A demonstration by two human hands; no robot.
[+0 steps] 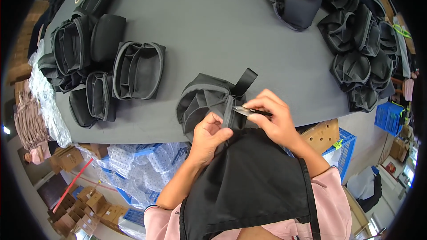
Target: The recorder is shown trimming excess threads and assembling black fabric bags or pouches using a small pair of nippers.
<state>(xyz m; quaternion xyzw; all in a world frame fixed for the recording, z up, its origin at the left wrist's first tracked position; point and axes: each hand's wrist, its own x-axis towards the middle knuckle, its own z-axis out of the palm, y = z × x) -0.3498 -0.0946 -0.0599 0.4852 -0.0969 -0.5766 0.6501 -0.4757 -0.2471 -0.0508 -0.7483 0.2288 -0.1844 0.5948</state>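
Note:
A black fabric pouch (200, 84) with inner dividers lies open at the near edge of the table, a short black strap (245, 81) sticking up from its corner. With its fingers and thumb, my left hand (210, 137) pinches the pouch's zipper edge. Closed around a small pair of thread snips (242, 110), my right hand (273, 118) keeps the metal blades against that edge, beside the strap's base. Fine loose threads show near the blade tips. Whether the blades touch a thread is too small to tell.
Several similar black pouches (138, 71) stand grouped on the grey table (213, 31) at left. More pouches (351, 69) are heaped at right. Below the near edge are clear plastic wrap (133, 169) over blue crates and a perforated wooden board (321, 135). A black apron (249, 173) covers my front.

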